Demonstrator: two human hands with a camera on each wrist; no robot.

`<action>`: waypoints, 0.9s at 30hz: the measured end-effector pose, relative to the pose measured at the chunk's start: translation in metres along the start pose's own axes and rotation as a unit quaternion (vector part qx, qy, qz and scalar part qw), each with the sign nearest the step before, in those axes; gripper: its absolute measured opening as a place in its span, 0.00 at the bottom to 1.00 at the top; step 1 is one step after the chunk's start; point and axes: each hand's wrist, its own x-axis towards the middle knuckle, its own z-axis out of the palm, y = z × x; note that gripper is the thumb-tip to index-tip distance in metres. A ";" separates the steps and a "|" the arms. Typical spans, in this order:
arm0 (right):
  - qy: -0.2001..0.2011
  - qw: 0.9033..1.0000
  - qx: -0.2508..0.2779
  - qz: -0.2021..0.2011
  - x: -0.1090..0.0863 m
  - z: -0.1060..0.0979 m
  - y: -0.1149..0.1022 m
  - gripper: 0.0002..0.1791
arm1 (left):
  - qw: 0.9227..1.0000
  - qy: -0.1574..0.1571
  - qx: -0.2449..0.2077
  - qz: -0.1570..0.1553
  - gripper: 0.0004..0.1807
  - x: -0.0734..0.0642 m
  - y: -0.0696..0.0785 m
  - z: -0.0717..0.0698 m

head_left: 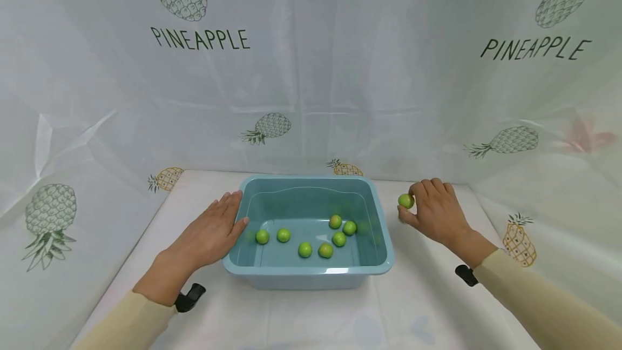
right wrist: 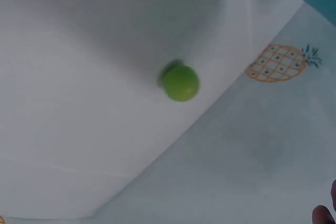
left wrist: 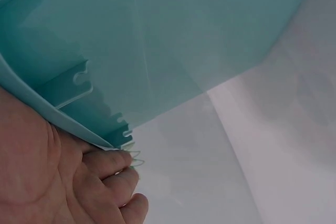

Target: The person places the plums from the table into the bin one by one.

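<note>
A light-blue plastic basin [head_left: 311, 270] stands on the white-covered table, with several small green limes [head_left: 305, 249] spread over its floor. My left hand [head_left: 209, 231] rests along the basin's left rim, fingers extended and thumb tip over the edge. In the left wrist view, the palm and loosely bent fingers [left wrist: 107, 184] lie against the outside of the rim. Right of the basin, another lime [right wrist: 181, 83] lies on the table. My right hand [head_left: 434, 212] is over it, thumb and fingers spread around it; the right wrist view shows the fingertips [right wrist: 322, 215] apart from the lime.
A white curtain [head_left: 311, 80] printed with pineapples hangs behind the table and along both sides. The white tablecloth [head_left: 311, 317] extends in front of the basin. Each wrist wears a black strap [head_left: 189, 298].
</note>
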 end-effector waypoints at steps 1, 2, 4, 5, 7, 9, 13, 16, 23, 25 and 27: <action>-0.002 1.000 0.009 0.006 0.006 -0.004 -0.002 0.26 | 1.000 0.000 -0.001 0.000 0.40 0.001 0.000 0.000; -0.006 1.000 0.020 0.013 0.013 -0.008 -0.005 0.25 | 1.000 0.001 -0.001 0.000 0.40 0.001 0.000 0.000; -0.018 0.999 0.040 0.025 0.026 -0.016 -0.013 0.22 | 1.000 0.001 0.002 0.002 0.40 0.002 0.000 0.000; -0.026 0.998 0.049 0.031 0.032 -0.019 -0.018 0.21 | 1.000 0.003 0.007 0.004 0.40 0.003 0.000 -0.001; -0.048 0.996 0.064 0.039 0.044 -0.024 -0.030 0.20 | 1.000 0.005 0.018 0.006 0.40 0.002 0.000 -0.001; -0.072 0.994 0.071 0.036 0.055 -0.027 -0.043 0.19 | 1.000 0.009 0.029 0.008 0.40 0.000 0.001 -0.002; -0.105 0.991 0.077 0.007 0.070 -0.026 -0.067 0.20 | 0.999 0.013 0.033 0.012 0.40 -0.001 0.003 -0.002; -0.122 0.989 0.082 -0.031 0.077 -0.021 -0.085 0.21 | 1.000 0.012 0.027 0.010 0.40 -0.003 0.003 0.000; -0.147 0.980 0.102 -0.085 0.091 -0.007 -0.119 0.20 | 0.999 0.019 0.029 0.011 0.40 -0.002 0.001 0.002; -0.150 0.979 0.105 -0.087 0.093 -0.003 -0.124 0.20 | 0.999 0.018 0.028 0.011 0.40 -0.002 0.001 0.002; -0.155 0.978 0.106 -0.087 0.095 -0.001 -0.127 0.19 | 0.999 0.017 0.026 0.011 0.40 -0.001 0.000 0.001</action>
